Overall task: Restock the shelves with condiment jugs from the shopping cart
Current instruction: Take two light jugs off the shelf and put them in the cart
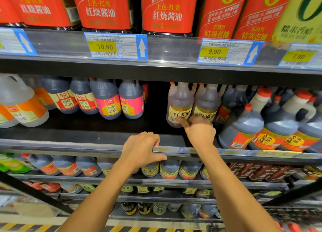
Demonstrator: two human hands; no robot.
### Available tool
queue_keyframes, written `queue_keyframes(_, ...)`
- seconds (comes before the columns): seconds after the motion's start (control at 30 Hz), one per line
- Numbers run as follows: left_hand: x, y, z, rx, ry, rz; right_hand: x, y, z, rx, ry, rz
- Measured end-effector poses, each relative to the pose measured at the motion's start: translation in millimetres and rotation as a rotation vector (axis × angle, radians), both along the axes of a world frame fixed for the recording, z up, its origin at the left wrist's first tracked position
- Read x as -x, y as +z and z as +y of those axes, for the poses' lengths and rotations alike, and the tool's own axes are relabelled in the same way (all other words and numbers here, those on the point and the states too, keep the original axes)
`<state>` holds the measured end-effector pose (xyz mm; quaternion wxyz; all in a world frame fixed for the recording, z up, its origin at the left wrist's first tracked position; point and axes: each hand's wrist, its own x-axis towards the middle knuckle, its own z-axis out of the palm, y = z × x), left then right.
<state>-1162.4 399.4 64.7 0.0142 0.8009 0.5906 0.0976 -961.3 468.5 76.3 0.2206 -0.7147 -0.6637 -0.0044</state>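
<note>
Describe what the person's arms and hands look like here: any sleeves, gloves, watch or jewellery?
The left forearm and right forearm are bare down to the bottom edge of the frame, with no sleeve in view. The left hand and right hand wear no gloves. No watch, ring, bracelet or wristband shows on either.

Looking out from up on the head, just one wide view. Facing straight at the store shelves (156, 69), tipping a bit down. Sitting very close, cutting off the top bottles (106, 8) at the upper edge and catching the striped floor (20, 228) at the bottom.
</note>
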Motion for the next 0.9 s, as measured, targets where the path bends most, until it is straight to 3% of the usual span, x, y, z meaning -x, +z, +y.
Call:
queue_keyframes(0.3,-1.4,4.1,-1.1,0.008,-0.013,0.007,0.4,8.1,-27.0,0.175,0.221,-0.124)
queue_keyframes(0.53,-4.3,9.6,-2.0,0.045,-0.088,-0.006,-13.8,8.5,-75.3,0.089,0.275,-0.121)
queue_keyframes(0.8,-71.1,31.9,-45.4,-0.168,-0.260,-0.099,-88.3,14.1,-169.9,0.121,0.159,-0.170)
queue_keyframes(0.9,-124.5,22.0,-83.1,-0.106,-0.360,-0.059,-135.3,10.6,-226.8,0.193,0.070,-0.151)
